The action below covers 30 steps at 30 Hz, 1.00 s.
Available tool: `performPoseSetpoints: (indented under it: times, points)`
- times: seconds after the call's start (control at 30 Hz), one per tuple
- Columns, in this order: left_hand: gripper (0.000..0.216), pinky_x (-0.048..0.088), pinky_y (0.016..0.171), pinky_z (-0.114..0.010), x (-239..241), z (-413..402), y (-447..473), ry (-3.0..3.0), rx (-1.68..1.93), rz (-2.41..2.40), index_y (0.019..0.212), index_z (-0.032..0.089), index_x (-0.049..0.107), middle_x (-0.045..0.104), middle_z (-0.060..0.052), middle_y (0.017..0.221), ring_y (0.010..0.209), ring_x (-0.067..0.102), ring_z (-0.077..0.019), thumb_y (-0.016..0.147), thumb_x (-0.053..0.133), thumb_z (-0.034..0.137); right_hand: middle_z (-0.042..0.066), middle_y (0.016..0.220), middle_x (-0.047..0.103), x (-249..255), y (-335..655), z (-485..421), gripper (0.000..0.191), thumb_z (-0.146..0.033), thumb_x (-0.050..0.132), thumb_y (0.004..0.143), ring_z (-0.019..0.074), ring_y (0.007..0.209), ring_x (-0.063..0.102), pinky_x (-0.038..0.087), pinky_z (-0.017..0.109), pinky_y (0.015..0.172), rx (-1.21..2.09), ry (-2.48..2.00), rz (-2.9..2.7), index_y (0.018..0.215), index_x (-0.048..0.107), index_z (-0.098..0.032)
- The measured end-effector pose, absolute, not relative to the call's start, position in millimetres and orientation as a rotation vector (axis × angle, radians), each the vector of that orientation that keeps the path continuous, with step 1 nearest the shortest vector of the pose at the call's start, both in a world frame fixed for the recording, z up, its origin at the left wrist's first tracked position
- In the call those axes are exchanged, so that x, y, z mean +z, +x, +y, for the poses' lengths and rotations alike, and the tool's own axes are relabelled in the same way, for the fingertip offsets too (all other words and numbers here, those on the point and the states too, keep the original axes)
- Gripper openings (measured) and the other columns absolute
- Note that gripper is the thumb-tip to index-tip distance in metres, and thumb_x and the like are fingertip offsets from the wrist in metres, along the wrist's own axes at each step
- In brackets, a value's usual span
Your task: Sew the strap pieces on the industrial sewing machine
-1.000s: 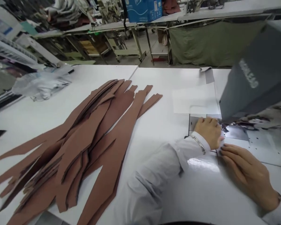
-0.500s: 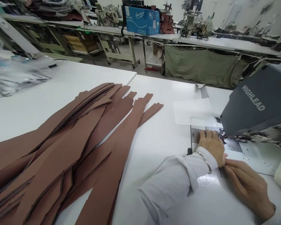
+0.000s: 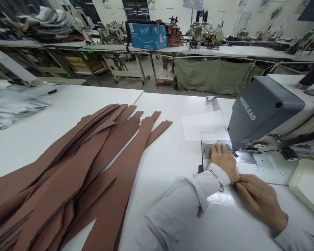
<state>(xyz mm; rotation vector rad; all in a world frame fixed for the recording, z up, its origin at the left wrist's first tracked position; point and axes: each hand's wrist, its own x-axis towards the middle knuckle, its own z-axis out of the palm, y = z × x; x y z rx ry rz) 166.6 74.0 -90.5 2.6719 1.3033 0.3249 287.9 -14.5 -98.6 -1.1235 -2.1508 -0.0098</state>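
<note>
Beside the needle area of a HIGHLEAD sewing machine (image 3: 267, 108), my left hand (image 3: 223, 161) lies palm down with its fingers stretched over the metal plate (image 3: 207, 150). Whatever is under that palm is hidden. My right hand (image 3: 263, 198) is close behind it, fingers pressed together and tips meeting the heel of the left hand. What the right fingertips pinch cannot be made out; a thin dark edge shows just below the left wrist. To the left, a fanned pile of brown, strap-like cut pieces (image 3: 94, 157) covers much of the white table (image 3: 170, 174).
A white sheet (image 3: 202, 126) lies behind the plate. Clear plastic bags (image 3: 15, 104) sit at the far left. An off-white block-like object (image 3: 310, 184) stands at the right edge. Across the aisle, another bench carries a blue box (image 3: 148, 36) and more machines.
The view has tilted up and turned slightly right, so the machine shows more fully and everything sits further left in the picture. Both hands keep nearly the same place by the needle.
</note>
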Motion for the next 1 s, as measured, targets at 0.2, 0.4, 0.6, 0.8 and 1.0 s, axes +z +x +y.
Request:
performPoseSetpoints:
  times: [0.2,0.4,0.6,0.8,1.0]
  points:
    - [0.037,0.019,0.105,-0.056,-87.7,101.2,155.8,2.729,0.217,1.158,0.111,0.015,0.059,0.051,-0.01,0.129,0.123,0.036,-0.0299,0.076,0.05,0.024,0.006,0.093,0.067,-102.8,289.9,-14.1,0.016,-0.01,0.054,0.084,0.0198,0.089,0.062,0.054,0.035,0.075,0.046,-1.11,-2.14,0.092,0.064,-0.019]
    - [0.036,0.011,0.109,-0.053,-88.1,141.7,151.4,2.723,0.172,1.069,0.096,0.028,0.064,0.067,0.003,0.098,0.106,0.054,-0.0204,0.073,0.047,0.007,0.005,0.088,0.066,-102.7,288.3,-15.8,0.01,-0.015,0.059,0.08,0.0194,0.086,0.061,0.051,0.034,0.073,0.287,-1.232,-1.846,0.08,0.067,-0.021]
    - [0.032,0.015,0.108,-0.053,-89.8,133.4,147.0,2.67,0.243,1.036,0.097,0.028,0.065,0.066,0.0,0.106,0.12,0.045,-0.0232,0.073,0.05,0.012,0.006,0.092,0.063,-103.3,329.2,17.3,0.021,-0.034,0.075,0.063,0.0233,0.089,0.061,0.052,0.038,0.075,0.84,-1.306,-0.587,0.071,0.063,-0.018]
    - [0.034,0.02,0.107,-0.05,-91.8,122.5,145.1,2.677,0.294,1.077,0.102,0.024,0.066,0.066,-0.004,0.107,0.12,0.045,-0.0245,0.073,0.051,0.014,0.007,0.094,0.062,-105.2,353.0,34.9,0.02,-0.025,0.069,0.06,0.02,0.09,0.059,0.052,0.033,0.073,0.932,-1.137,-0.389,0.076,0.061,-0.017]
    - [0.034,0.02,0.108,-0.049,-92.0,123.7,145.6,2.647,0.309,1.1,0.101,0.023,0.066,0.065,-0.004,0.108,0.119,0.047,-0.0239,0.072,0.052,0.012,0.003,0.072,0.06,-104.0,359.4,35.3,0.007,-0.025,0.058,0.064,0.0163,0.068,0.059,0.053,0.035,0.063,0.947,-1.024,-0.394,0.066,0.056,-0.018]
